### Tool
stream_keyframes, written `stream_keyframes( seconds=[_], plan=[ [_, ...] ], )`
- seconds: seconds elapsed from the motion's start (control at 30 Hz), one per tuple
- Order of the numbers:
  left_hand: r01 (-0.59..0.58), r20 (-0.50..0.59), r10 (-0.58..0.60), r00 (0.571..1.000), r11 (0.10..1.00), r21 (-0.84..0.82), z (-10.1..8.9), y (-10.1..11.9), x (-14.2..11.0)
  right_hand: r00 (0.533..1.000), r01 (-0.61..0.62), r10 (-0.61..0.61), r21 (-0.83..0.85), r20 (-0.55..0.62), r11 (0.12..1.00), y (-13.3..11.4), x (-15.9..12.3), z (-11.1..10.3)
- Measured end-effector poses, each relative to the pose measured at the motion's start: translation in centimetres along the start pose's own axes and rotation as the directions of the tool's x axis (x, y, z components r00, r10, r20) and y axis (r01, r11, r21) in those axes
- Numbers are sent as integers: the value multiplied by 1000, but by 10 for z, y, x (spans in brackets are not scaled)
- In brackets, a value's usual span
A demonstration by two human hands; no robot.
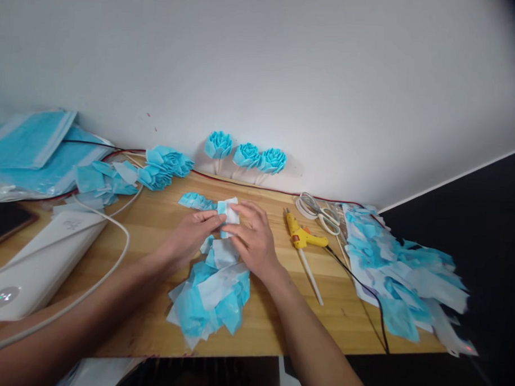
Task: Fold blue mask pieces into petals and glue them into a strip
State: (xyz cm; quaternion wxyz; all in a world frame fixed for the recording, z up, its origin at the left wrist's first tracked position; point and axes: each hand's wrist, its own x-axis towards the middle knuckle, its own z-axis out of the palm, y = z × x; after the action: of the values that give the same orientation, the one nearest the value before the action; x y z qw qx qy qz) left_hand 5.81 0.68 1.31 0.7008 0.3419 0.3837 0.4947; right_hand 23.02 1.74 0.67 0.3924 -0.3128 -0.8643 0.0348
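Note:
Over the middle of the wooden table, both my hands meet at a small blue-and-white fabric piece. My left hand pinches its left edge between thumb and finger. On its other side, the thumb and fingers of my right hand close on the right edge. Just beyond my left fingers lies a strip of pleated blue petals. Below my hands is a loose heap of cut blue and white fabric pieces.
Three blue fabric flowers on pale stems lean at the wall. A yellow glue gun with its cord, scissors and a scrap pile are to the right. Blue masks, more flowers and a white cabled device occupy the left.

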Motion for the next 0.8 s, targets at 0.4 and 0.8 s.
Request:
stream_keyframes(
  seconds=[0.4, 0.8],
  plan=[
    [-25, -59, 24, 998, 999, -20, 0, 7, 0, 985, -154, 163, 127, -62, 980, -3, -2, 2],
    [7, -18, -9, 1000, 992, -130, 1, 5, 0, 999, -12, 15, 52, -45, 999, 0, 2, 0]
  ],
)
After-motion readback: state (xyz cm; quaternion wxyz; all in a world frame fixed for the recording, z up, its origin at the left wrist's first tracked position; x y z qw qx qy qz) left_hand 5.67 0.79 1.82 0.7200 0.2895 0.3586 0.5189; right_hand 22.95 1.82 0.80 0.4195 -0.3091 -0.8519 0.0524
